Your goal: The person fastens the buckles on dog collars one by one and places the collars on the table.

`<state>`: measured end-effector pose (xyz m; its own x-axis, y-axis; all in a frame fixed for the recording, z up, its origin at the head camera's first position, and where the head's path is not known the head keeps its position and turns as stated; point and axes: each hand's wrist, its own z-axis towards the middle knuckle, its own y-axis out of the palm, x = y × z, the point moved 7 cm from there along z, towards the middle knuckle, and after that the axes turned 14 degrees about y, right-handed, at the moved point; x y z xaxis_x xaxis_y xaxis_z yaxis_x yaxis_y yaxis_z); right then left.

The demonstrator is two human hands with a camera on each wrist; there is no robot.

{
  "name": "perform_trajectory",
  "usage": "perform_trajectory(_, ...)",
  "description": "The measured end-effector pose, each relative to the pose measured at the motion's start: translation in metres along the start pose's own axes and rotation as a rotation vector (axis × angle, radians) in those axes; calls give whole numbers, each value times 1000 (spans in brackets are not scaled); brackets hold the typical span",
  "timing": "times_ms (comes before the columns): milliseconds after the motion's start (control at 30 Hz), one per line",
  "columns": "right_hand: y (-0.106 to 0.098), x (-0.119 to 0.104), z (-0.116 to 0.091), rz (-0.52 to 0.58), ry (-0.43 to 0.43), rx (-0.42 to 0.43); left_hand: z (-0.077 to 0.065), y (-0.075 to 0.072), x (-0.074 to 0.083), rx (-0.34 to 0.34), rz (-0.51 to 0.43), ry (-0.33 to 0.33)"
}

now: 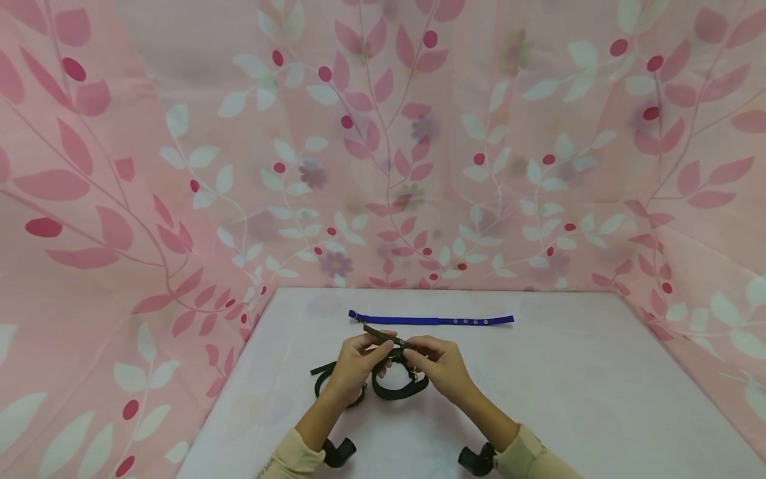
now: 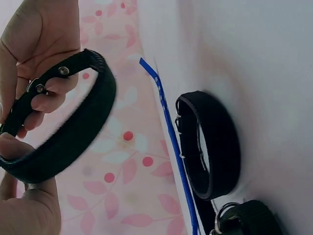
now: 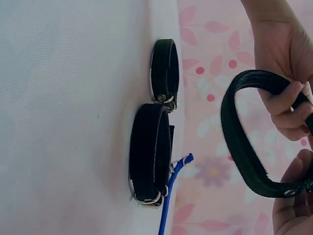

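Both hands hold one dark green pet collar [image 2: 102, 107] raised above the table, its band bent into a loop. My left hand [image 1: 353, 362] pinches the strap from the left; in the head view, a free strap end sticks out past its fingertips. From the other side my right hand [image 1: 443, 366] grips the same strap, its fingers by the metal eyelets [image 2: 63, 71]. Below, a wide black collar [image 3: 146, 152] with a silver buckle [image 3: 149, 198] stands looped on the table. Beside it is a smaller dark green looped collar [image 3: 166, 73].
A blue collar [image 1: 431, 320] lies stretched out beyond the hands, buckle end at left, eyelets at right. The white table [image 1: 568, 372] meets pink leaf-patterned cloth [image 1: 389, 133] at its back and sides. A black wrist mount [image 1: 340, 452] sits near the left sleeve.
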<state>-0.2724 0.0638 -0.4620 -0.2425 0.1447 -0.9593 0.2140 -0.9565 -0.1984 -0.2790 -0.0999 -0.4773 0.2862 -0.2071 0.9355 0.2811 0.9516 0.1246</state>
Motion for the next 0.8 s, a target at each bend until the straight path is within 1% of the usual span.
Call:
perform_trajectory(100, -6, 6, 0, 83, 55, 39, -3, 2, -5, -31, 19, -21)
perform_trajectory(167, -8, 6, 0, 109, 63, 61, -5, 3, -6, -48, 41, -10)
perform_trajectory(267, -11, 5, 0, 93, 60, 92, -5, 4, -5, -60, 90, 32)
perform_trajectory(433, -14, 4, 1, 43, 88, 121, -3, 5, -2, -85, 154, 93)
perform_trajectory(533, -14, 2, 0, 17, 79, 125, -4, 7, -4, -109, 183, 84)
perform_trajectory(667, -15, 1, 0, -2, 64, 131, -7, 12, -9, -133, 229, 48)
perform_trajectory(800, -19, 1, 1, -11, 63, 161, -8, 13, -11, -140, 239, 37)
